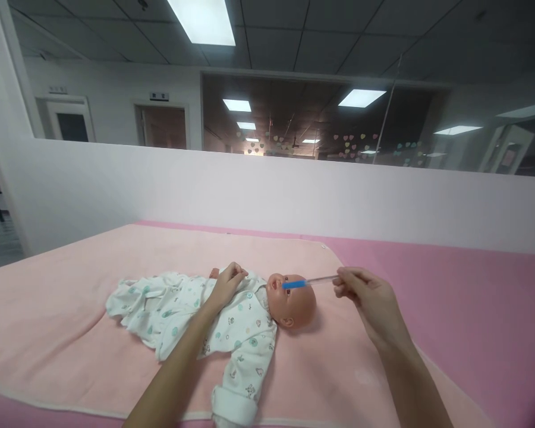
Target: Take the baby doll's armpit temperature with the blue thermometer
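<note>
Right of the doll's head (301, 309): your right hand (368, 291), its thumb and fingers closed on the clear stick (323, 279).
Stick: pointing left from your fingertips, its blue end (294, 285) over the face, close to the mouth; you cannot tell from here whether it touches.
Over the doll's chest: your left hand (232, 282), fingers bent and close together; whether they pinch the cloth, you cannot tell.
Doll (236, 324): lying face up between your hands' reach, head to the right, leg end to the left.
Outfit (173, 303): white with green and dark prints, its near sleeve (245, 374) stretched towards you, a small doll hand (214, 273) showing on the far side.
Blanket (80, 297): peach, pale-edged, spread under the doll.
Mat (481, 309): pink, showing at the right, along the far edge and at the near left.
White partition (294, 196): across the far side.
Beyond it: a wide window (294, 119) with heart stickers (354, 145), two doorways on the left, and a lit ceiling panel (205, 21) overhead.
</note>
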Motion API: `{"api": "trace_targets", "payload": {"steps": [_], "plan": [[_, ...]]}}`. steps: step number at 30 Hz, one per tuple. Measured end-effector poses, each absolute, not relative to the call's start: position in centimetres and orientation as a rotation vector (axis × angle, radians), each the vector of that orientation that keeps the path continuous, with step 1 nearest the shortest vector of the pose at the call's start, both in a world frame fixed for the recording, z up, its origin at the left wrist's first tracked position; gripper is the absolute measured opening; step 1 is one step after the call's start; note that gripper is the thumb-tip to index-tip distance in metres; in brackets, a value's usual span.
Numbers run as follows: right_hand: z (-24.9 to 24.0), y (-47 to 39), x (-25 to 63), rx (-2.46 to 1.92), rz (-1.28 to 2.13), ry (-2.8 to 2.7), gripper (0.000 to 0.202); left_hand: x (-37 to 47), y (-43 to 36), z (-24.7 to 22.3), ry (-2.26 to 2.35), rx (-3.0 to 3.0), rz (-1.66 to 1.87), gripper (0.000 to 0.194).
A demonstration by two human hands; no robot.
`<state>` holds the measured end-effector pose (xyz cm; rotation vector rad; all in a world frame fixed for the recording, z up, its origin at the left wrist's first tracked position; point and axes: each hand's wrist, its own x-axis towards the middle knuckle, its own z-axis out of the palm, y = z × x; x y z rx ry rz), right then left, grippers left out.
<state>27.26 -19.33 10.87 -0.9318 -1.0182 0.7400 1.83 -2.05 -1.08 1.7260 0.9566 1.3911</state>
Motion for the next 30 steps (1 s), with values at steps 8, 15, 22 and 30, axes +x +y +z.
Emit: {"api": "trace_targets", "payload": {"steps": [8,15,22,30], "plan": [[11.2,-19.9,26.8,-0.940,1.021,-1.080,0.025,1.5,-2.4,-0.7,0.995,1.802,1.331,0.008],[11.7,-19.5,26.8,-0.969,1.057,-1.201,0.026,1.5,-2.7,-0.6,1.042,1.789,1.312,0.014],[13.0,-20.1,27.5,-0.881,1.108,-1.121,0.034,1.6,-2.7,-0.6,1.072,1.815,1.317,0.014],[16.9,-22.5,30.9,-0.769,0.872,-1.010,0.019,1.5,-2.7,-0.6,1.090,1.848,1.331,0.014]]}}
